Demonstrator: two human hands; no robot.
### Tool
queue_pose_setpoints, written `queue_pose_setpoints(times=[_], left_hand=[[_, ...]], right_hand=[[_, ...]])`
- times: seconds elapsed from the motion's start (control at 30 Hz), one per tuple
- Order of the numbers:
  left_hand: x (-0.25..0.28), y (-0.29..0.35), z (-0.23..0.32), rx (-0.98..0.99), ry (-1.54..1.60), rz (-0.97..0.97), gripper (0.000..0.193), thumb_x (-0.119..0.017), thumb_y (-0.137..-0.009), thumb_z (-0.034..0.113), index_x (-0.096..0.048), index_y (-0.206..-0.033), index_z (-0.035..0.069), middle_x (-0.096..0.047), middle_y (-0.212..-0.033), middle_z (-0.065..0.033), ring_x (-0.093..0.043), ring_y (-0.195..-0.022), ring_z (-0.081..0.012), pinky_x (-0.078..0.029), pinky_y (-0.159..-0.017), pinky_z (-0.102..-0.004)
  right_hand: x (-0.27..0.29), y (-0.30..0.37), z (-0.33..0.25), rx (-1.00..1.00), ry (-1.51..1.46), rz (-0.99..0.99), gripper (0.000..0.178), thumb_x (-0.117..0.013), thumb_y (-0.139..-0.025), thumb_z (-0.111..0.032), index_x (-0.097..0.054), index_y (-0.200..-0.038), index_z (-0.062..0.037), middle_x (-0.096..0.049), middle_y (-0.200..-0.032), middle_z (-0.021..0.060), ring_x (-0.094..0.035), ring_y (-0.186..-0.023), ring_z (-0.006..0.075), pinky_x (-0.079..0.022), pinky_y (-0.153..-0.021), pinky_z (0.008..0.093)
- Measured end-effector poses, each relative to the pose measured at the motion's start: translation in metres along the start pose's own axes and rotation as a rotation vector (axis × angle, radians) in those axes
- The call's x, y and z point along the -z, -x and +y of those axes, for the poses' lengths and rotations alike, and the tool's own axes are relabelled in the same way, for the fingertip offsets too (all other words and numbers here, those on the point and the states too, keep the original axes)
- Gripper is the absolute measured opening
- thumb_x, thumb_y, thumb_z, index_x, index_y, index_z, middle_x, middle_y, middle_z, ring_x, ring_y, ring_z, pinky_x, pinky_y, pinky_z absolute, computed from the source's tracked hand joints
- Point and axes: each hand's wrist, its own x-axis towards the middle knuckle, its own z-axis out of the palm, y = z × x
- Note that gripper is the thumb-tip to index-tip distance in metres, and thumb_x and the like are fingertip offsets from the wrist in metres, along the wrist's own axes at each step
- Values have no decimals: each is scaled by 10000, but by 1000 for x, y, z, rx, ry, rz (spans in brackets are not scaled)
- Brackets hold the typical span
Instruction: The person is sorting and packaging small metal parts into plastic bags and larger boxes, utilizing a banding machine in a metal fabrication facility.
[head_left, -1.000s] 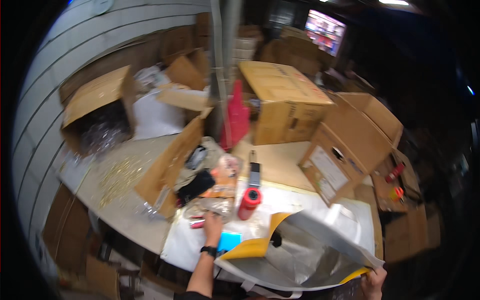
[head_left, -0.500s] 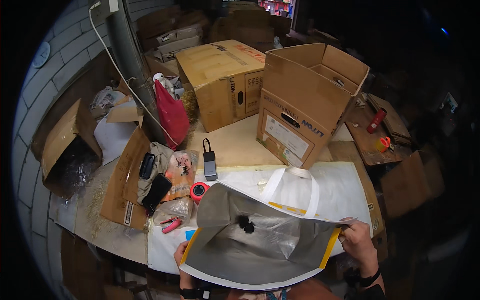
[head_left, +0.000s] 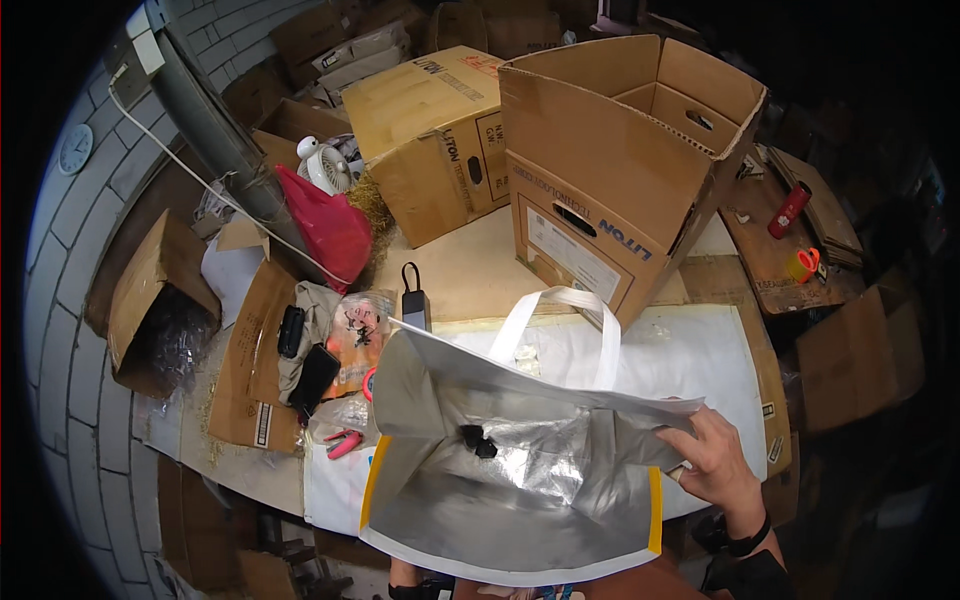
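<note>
A large white bag (head_left: 500, 535) with a silver lining and yellow side trim is spread wide at the near edge of the table, its mouth toward me. Two small black items (head_left: 478, 441) lie inside on the lining, their kind unclear. White handles (head_left: 607, 345) rise from the far rim. My right hand (head_left: 718, 460) pinches the bag's upper right corner, fingers closed on the rim. Of my left hand only the wrist with a dark band (head_left: 405, 577) shows below the bag; its fingers are hidden behind the bag.
An upright cardboard box (head_left: 600, 170) with open top stands beyond the bag, beside a taped carton (head_left: 430, 150). Left lie a power bank (head_left: 414, 308), a pink stapler (head_left: 344, 444), a black pouch (head_left: 316, 378) and a plastic bag (head_left: 360, 340). A metal post (head_left: 215, 130) rises behind.
The bag's mouth has tipped to show more of its inside. My left hand has slipped from the left rim to below the bag; my right hand still holds the right corner.
</note>
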Motion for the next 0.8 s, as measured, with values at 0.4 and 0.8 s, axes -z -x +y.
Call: queue_pose_setpoints(times=[0.4, 0.8], left_hand=[[-41, 27, 68, -163, -222, -32, 270, -584, -854, 107, -588, -1071, -53, -650, -973, -116, -613, -811, -187, -484, -739, -289], [-68, 23, 146, -157, -133, -51, 369, -590, -859, 164, -536, -1149, -58, -618, -1041, -122, -576, -957, -210, -445, -855, -315]], right_hand=[[14, -13, 4, 72, -407, -143, 672, -749, -651, -479, -601, -1114, -15, -612, -1045, 154, -586, -908, 333, -446, -824, 392], [-10, -29, -19, 241, -303, -145, 684, -773, -616, -463, -599, -1099, -10, -619, -1046, 146, -590, -888, 343, -453, -814, 415]])
